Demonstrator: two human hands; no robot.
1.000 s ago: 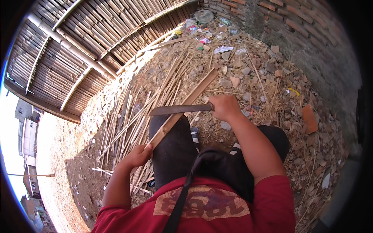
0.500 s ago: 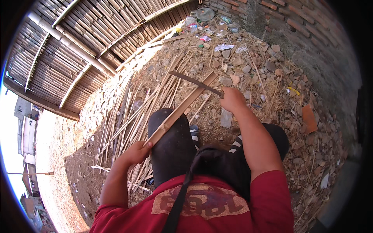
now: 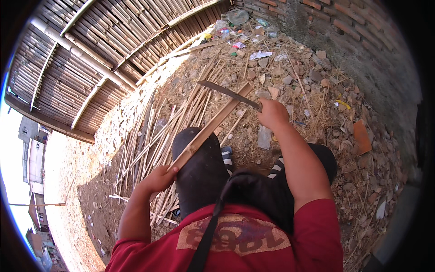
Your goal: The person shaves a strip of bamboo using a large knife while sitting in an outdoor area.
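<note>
My left hand (image 3: 161, 178) is closed round the near end of a split bamboo strip (image 3: 206, 132), its hollow side facing up. The strip slants across my left knee, away and to the right. In my right hand (image 3: 273, 114) is the handle of a machete (image 3: 227, 92), mostly hidden by my fingers. Its long dark blade points to the left and crosses over the strip near the far end. Whether blade and bamboo touch, I cannot tell. Beside my left leg lies a pile of thin bamboo sticks (image 3: 156, 140).
A bamboo-slat wall (image 3: 136, 27) rises at the far left, and a brick wall (image 3: 349, 27) runs along the right. Rubble and dry straw cover the ground, with litter such as a plastic jug (image 3: 239, 17) at the back. An orange tile piece (image 3: 362, 137) lies at right.
Both hands, the bamboo strip and the machete stay almost where they were. The machete's blade has shifted very slightly; the view itself has moved a little.
</note>
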